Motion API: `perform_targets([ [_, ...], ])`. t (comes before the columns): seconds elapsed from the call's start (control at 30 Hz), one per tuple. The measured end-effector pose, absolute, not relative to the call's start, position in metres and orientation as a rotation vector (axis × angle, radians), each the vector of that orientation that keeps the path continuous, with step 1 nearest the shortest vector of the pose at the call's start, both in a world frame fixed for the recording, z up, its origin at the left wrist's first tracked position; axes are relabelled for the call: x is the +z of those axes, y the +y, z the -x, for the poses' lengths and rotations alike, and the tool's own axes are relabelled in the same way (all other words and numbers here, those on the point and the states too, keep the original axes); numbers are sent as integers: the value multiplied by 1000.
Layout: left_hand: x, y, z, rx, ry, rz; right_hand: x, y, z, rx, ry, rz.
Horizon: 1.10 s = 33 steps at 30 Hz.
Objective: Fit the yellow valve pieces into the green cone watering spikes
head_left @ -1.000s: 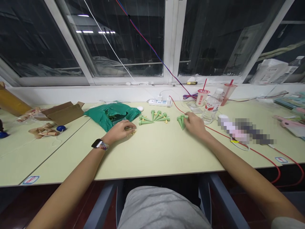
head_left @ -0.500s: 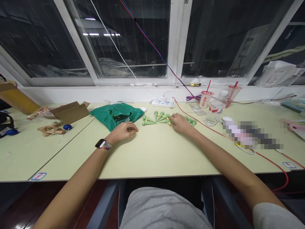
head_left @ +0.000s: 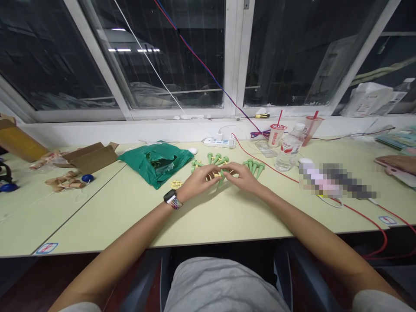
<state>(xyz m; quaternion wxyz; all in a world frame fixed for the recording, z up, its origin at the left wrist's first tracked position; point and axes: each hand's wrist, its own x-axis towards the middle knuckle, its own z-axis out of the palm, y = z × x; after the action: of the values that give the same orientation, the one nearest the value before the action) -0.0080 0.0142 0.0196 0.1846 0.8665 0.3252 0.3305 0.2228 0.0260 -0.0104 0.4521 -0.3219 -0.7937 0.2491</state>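
The two hands are coming together at the middle of the desk (head_left: 97, 216), where a moment ago they were working well apart. The left hand (head_left: 198, 180) and the right hand (head_left: 244, 177) are both half closed, and their fingertips are meeting around a green plastic spike (head_left: 221, 178), which is tilting down between them; I cannot tell which hand is really gripping it. Other green spikes (head_left: 254, 167) are lying in a small group just beside the right hand, and small yellow pieces (head_left: 176, 184) are resting near the left hand.
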Motion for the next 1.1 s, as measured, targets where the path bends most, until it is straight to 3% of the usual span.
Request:
perform_targets([
  [0.3, 12, 11, 5, 1095, 975, -2242, -22, 31, -211, 1054, -1707, 724],
  [0.5, 23, 3, 8, 1081, 923, -2447, -7, 25, -214, 964, -1754, 812],
  [0.7, 35, 28, 65, 1221, 1289, -1997, 20, 28, -273, 900, -1490, 949],
  [0.9, 19, 55, 129, 812, 1465, -2213, 30, 20, -331, 853, -1523, 1248],
  [1.1, -3, 66, 139, 749, 1460, -2338, 3, 28, -355, 572, -1601, 1777],
])
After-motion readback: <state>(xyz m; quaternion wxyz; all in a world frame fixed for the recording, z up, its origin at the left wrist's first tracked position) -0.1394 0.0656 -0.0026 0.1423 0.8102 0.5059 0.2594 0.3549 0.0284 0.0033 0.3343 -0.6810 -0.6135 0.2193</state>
